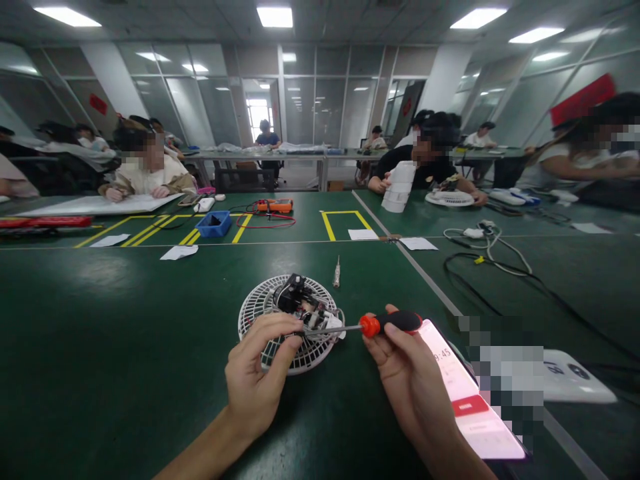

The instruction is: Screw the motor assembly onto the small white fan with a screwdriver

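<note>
1. Green covers the table point(125, 360) in front of you, and on it, straight ahead, lies the white round grille point(251, 308).
2. The grille carries a mechanism of black and white parts with wires point(295, 291), set on its bars rather than inside a closed case.
3. Your right hand point(407, 373) is curled around the red-and-black handle of the screwdriver point(393, 324), whose shaft points left across the grille's near part.
4. Your left hand point(257, 373) is pinched, thumb against fingers, on a small dark piece point(299, 332) at the shaft's tip; it is too small for you to identify.
5. Beyond the grille, a slim clear-handled tool point(337, 275) lies by itself.
6. Farther off to your left, the blue bin point(214, 231) holds something dark point(215, 220), its shape unclear; an orange meter point(275, 205) with leads lies near it.
7. By your right forearm, a lit phone point(475, 410) lies flat, near a white device point(575, 380).
</note>
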The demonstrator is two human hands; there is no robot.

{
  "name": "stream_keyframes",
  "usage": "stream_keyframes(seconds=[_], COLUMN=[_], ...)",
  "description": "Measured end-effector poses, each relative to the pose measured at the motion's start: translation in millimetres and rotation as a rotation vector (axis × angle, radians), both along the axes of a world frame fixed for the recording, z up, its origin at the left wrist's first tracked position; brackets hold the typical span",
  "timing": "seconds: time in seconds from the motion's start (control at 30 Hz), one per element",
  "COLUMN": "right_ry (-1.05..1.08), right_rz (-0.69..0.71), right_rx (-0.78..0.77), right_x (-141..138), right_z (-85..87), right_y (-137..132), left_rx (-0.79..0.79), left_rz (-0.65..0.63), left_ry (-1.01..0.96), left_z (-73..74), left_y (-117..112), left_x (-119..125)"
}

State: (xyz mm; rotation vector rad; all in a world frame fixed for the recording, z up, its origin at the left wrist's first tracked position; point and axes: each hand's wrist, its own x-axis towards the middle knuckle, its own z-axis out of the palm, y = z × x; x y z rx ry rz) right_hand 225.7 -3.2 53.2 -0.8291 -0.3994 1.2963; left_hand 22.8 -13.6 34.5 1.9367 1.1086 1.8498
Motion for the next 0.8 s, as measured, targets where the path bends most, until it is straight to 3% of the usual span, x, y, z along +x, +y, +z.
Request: stream_keyframes(seconds=[0.17, 0.4, 0.53, 0.7, 0.8], right_ry=[0.064, 0.041, 0.076, 0.111, 0.119], right_rz=[-0.026, -0.038, -0.064, -0.113, -0.114], right_rx=[-0.029, -0.056, -0.062, -0.074, -0.093], right_x=[2, 1, -1, 2, 3], right_z=[4.0, 2.9, 5.7, 9.9, 9.2], right_y=[2, 3, 2, 2, 2], left_rx=[-0.172, -0.185, -0.150, 0.006, 0.013], left_rz=[-0.101, -0.134, -0.094, 0.182, 0.256], left_ry=[-0.128, -0.136, -0.038, 0.389, 0.407], left_z=[12.7, 13.3, 0.7, -28.1, -39.5], left_y=[1, 6, 11, 22, 30], left_x=[8, 6, 2, 1, 2])
